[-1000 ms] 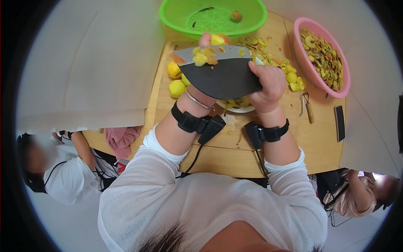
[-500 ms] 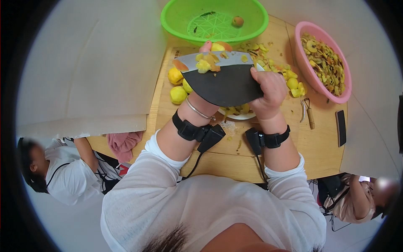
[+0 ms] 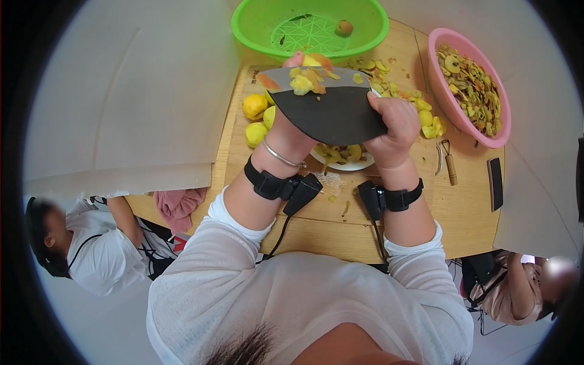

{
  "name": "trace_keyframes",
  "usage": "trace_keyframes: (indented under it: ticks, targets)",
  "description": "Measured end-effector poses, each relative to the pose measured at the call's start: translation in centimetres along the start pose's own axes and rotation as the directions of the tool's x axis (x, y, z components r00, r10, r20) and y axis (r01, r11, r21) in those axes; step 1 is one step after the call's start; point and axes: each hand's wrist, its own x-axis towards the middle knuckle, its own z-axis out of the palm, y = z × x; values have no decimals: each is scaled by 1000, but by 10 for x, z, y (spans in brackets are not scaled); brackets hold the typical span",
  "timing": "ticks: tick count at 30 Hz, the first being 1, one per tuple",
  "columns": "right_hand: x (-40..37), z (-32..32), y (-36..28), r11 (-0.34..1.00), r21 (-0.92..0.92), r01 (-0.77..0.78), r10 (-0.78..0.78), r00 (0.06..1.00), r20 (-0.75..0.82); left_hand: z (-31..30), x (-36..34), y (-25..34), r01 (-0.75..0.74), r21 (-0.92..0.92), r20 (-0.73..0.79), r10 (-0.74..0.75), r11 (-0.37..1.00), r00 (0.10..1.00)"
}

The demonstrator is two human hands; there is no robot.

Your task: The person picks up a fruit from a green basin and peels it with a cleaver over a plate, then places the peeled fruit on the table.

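Observation:
My right hand (image 3: 398, 125) is wrapped round the handle end of a wide knife (image 3: 340, 115) with a dark curved blade and a silvery edge. Bits of yellow fruit (image 3: 301, 84) stick to its face. The knife hides most of my left hand (image 3: 286, 131); one fingertip shows past the far edge, against a partly peeled fruit (image 3: 312, 60) that appears held there. Below the blade, a white plate (image 3: 367, 164) carries peelings. Several peeled yellow fruits (image 3: 255, 135) lie left of my left wrist, on the wooden board (image 3: 240, 176).
A green basin (image 3: 238, 36) at the back contains one unpeeled fruit (image 3: 344, 28). Peelings fill a pink basin (image 3: 433, 79) at right. Nearby lie a wooden-handled peeler (image 3: 451, 167) and a black phone (image 3: 496, 184). A pink cloth (image 3: 176, 210) is at left. People sit on both sides.
Both hands have shifted slightly away from me, carrying the knife and the partly peeled fruit with them. The knife has also moved a little to the right.

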Motion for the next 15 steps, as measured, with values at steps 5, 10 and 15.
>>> trace_keyframes:
  ticks: [5,10,15]
  targets:
    - [2,-1,-1,1000,-12,-5,5,1000,-10,7,-1,4,17,12,-53,-16,1000,998]
    - [1,-2,1,999,-31,-28,28,1000,8,3,4,-3,-3,-52,-59,0,999,998]
    - [-9,1,23,975,-63,-212,207,976,-71,16,-5,10,66,190,-66,-54,980,996]
